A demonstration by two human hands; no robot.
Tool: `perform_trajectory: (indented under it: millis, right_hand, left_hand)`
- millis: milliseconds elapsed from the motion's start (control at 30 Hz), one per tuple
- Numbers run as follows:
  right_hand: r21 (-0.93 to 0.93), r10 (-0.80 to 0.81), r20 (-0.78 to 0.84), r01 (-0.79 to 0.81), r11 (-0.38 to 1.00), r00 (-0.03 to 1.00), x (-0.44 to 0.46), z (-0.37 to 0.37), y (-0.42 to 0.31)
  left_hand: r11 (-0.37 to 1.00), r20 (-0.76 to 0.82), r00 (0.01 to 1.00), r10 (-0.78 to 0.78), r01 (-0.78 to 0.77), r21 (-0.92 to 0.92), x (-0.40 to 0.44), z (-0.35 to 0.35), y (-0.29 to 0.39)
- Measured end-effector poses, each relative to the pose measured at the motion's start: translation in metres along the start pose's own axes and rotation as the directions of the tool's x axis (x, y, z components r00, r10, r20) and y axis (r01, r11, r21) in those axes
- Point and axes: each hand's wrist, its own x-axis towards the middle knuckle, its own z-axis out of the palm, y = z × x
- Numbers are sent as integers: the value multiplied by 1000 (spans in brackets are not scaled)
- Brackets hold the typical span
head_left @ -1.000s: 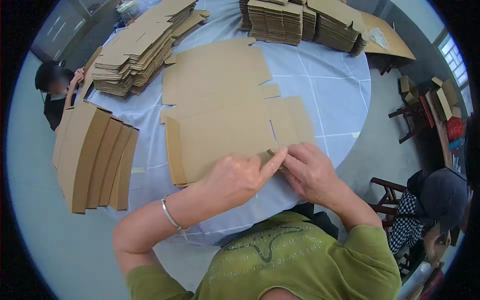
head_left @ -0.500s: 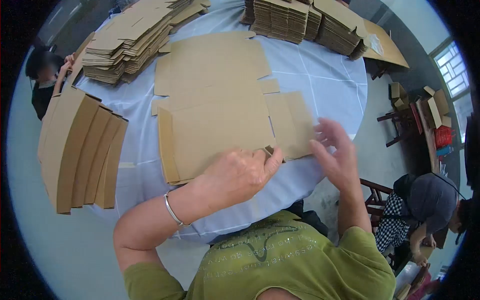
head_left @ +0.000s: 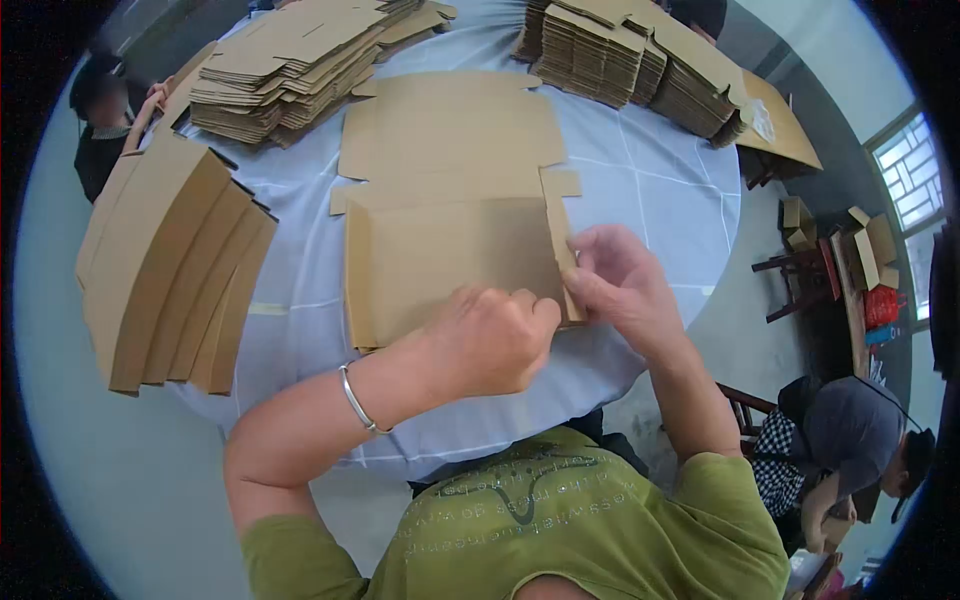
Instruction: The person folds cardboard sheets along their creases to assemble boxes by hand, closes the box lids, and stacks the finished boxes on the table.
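A partly folded cardboard box (head_left: pixel 460 240) lies in front of me, its left and right sides standing up and its lid panel flat toward the far side. My left hand (head_left: pixel 497 338) is closed at the near right corner, thumb and fingers pinching the box's edge there; the hand covers part of the front. With fingers bent round the raised right side flap (head_left: pixel 558 235), my right hand (head_left: pixel 622 285) grips it from outside. A bracelet circles the left wrist.
Folded box pieces (head_left: pixel 180 270) stand in a row at left. Piles of flat cardboard (head_left: pixel 290 70) and more cardboard (head_left: pixel 590 60) sit at the back of the cloth-covered table (head_left: pixel 640 170). One person (head_left: pixel 105 120) is at far left, another (head_left: pixel 850 430) at right.
The right side flap, flat before, has been folded upright by my right hand, which moved left onto it. My left hand stays at the near corner. The whole view has shifted slightly.
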Motion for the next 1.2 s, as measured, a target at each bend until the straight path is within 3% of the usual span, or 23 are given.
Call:
perform_trajectory:
  millis: [67, 200, 267, 300, 367, 400, 433, 500, 533, 600, 633, 700, 733, 800, 867, 900, 933, 1000, 1033, 1100, 1200]
  right_hand:
    - [-176, -32, -31, 26, 984, 999, 7, -2, 6]
    - [-322, -66, -47, 47, 946, 997, 15, -1, 11]
    - [-251, -119, -56, 102, 963, 991, 18, -4, 26]
    - [-250, -118, -55, 101, 963, 991, 17, -1, 21]
    - [-555, -122, -101, 46, 831, 987, 15, 6, 5]
    - [-554, -123, -104, 45, 832, 987, 16, 6, 6]
    - [-579, -154, -108, 64, 813, 982, 17, 7, 8]
    - [-602, -186, -105, 86, 794, 977, 19, 10, 9]
    - [-645, -206, -96, 97, 758, 974, 19, 11, 8]
    - [-687, -224, -79, 110, 718, 971, 19, 14, 3]
    - [-715, -193, -84, 76, 695, 978, 18, 16, -1]
    - [-744, -164, -89, 44, 667, 983, 19, 18, -8]
    - [-776, -129, -102, 3, 631, 986, 21, 18, -11]
    - [-805, -98, -117, -36, 592, 988, 28, 17, -12]
    - [-913, -199, -79, 10, 408, 977, 36, 10, -6]
    - [-913, -202, -78, 12, 408, 976, 38, 8, -6]
    - [-930, -171, -59, 8, 366, 983, 40, 5, -7]
    - [-947, -141, -39, 8, 322, 989, 41, 0, -9]
    - [-951, -139, -17, 27, 309, 990, 41, -4, -10]
    - [-954, -131, 2, 41, 296, 991, 38, -6, -10]
    - [-970, -95, -6, 17, 244, 995, 37, -4, -9]
  left_hand:
    - [999, 3, 1000, 5, -5, 53, -2, 0, 1]
    - [1000, -2, 1000, 18, -18, 13, -3, -26, 2]
    - [979, 50, 987, -153, 145, 146, -3, -50, -7]
    - [935, -3, 961, -278, 271, 228, -4, -61, -16]
    - [790, -131, 869, -478, 490, 367, -11, -82, -41]
    - [695, -206, 809, -551, 581, 422, -15, -90, -54]
    - [696, -206, 810, -549, 579, 424, -19, -96, -64]
    - [667, -2, 732, -681, 620, 413, -26, -104, -81]
    - [663, -4, 729, -684, 624, 414, -26, -101, -87]
    - [688, 191, 668, -719, 649, 324, -23, -93, -96]
    - [686, 190, 666, -722, 652, 323, -19, -96, -97]
    - [621, 352, 532, -770, 751, 223, -11, -102, -95]
    - [621, 350, 533, -771, 752, 222, -14, -96, -100]
    - [594, 202, 567, -799, 797, 110, -17, -86, -105]
    - [597, 199, 580, -790, 801, 36, -16, -88, -94]
    - [598, 196, 593, -781, 801, -40, -14, -90, -89]
    - [598, 192, 593, -782, 801, -40, -14, -89, -92]
    - [714, 157, 702, -695, 699, 39, -14, -84, -98]
    - [714, 157, 702, -695, 699, 40, -14, -85, -97]
    - [540, 271, 558, -784, 829, -144, -12, -88, -90]
    - [608, 256, 610, -750, 788, -95, -9, -87, -83]
